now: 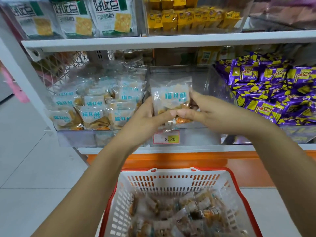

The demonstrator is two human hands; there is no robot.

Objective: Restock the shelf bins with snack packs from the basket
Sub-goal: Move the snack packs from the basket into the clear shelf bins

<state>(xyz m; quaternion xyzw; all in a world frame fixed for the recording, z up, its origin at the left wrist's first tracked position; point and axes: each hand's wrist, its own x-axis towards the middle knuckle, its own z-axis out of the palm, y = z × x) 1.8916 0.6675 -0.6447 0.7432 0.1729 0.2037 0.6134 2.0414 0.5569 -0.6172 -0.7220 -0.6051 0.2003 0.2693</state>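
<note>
Left hand [145, 115] and right hand [201, 108] pinching one snack pack [171, 98] upright between them, clear bin [210, 79] open just behind, basket [172, 178] below wrists

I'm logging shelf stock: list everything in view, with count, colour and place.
Snack pack: one, clear with blue lettering, before the middle bin.
Middle bin: one, clear, lower shelf centre.
Left-bin packs: many, clear with blue lettering, lower shelf left.
Purple packs: many, purple and yellow, lower shelf right.
Yellow packs: many, yellow, upper shelf.
Cracker packs: three, white and green, upper shelf left.
Price tag: one, white and yellow, middle bin's front.
Basket: one, white with red rim, below the hands.
Basket packs: many, clear wrappers, inside the basket.
Left hand: one, grips the snack pack's left side.
Right hand: one, grips its right side.
</note>
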